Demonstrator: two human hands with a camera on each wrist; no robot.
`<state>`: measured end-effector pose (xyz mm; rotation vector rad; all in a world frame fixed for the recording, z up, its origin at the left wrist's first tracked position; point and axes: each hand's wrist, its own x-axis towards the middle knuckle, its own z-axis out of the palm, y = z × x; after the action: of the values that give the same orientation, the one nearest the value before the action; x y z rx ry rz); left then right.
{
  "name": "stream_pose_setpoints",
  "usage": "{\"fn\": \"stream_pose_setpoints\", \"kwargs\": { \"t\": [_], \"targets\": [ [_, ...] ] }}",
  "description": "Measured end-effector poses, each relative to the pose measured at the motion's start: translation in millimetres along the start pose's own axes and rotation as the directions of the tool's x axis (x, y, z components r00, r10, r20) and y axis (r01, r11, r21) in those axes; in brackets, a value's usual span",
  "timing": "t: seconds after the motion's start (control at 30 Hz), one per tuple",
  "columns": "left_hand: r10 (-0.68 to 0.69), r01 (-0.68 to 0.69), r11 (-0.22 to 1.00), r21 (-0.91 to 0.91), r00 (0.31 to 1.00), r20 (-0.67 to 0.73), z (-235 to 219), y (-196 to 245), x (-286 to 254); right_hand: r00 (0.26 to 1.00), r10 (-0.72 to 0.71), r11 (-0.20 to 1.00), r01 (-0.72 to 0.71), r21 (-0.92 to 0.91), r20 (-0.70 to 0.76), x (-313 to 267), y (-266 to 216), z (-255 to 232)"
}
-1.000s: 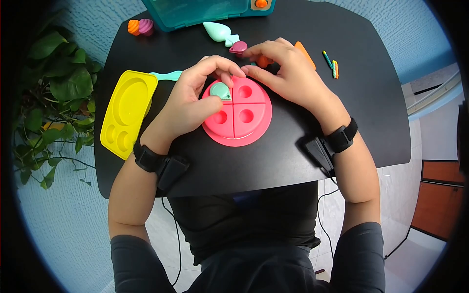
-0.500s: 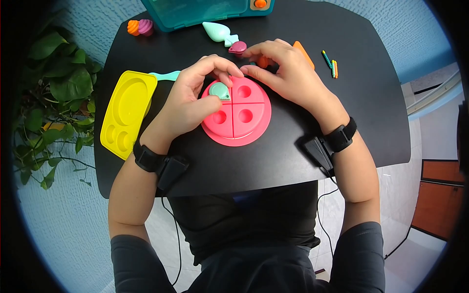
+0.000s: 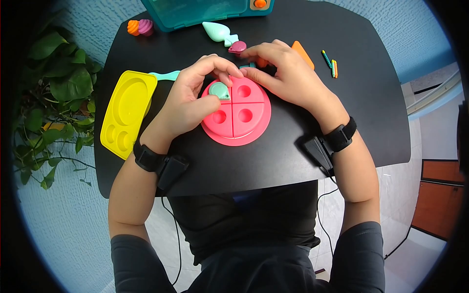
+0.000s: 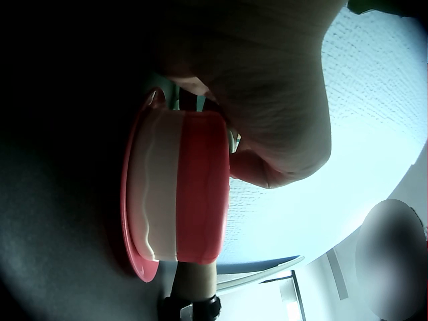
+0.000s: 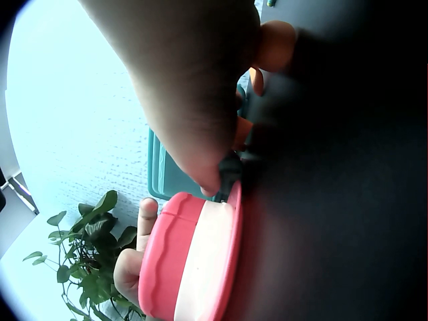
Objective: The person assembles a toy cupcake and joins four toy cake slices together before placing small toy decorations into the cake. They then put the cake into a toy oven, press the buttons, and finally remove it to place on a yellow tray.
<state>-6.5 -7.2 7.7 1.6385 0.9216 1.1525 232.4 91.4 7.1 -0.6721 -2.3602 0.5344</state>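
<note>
The round pink toy cake sits on the black table, divided into quarters with round hollows. A mint-green piece lies on its far-left quarter. My left hand arches over that side, thumb by the mint piece and fingers bent loosely at the far edge; in the left wrist view the thumb touches the cake's top. My right hand is at the cake's far-right side, thumb and index finger apart. Beside them are a teal piece and a partly hidden orange piece. The right hand's other fingers are mostly hidden.
A yellow tray and mint-handled utensil lie left. Beyond the hands are a maroon piece, a mint cone-shaped piece and a teal case. Small sticks lie right; orange and purple swirls stand far left.
The cake has shifted very slightly left. My right thumb and index finger have moved slightly left, and more of the teal piece shows. My left hand has barely moved.
</note>
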Motion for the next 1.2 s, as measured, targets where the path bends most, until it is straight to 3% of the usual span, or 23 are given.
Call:
{"fn": "stream_pose_setpoints", "kwargs": {
  "t": [0.77,1.2],
  "targets": [
    [0.013,-0.013,1.0,-0.003,1.0,-0.013,-1.4,0.1,0.1,1.0,0.009,1.0,-0.008,0.029,-0.021,1.6,-0.5,0.1],
    [0.004,-0.01,0.993,0.12,0.999,0.047,-4.1,-1.9,-0.2,0.997,0.007,0.997,-0.002,0.077,-0.072,3.5,-3.8,-1.0]
  ]
}}
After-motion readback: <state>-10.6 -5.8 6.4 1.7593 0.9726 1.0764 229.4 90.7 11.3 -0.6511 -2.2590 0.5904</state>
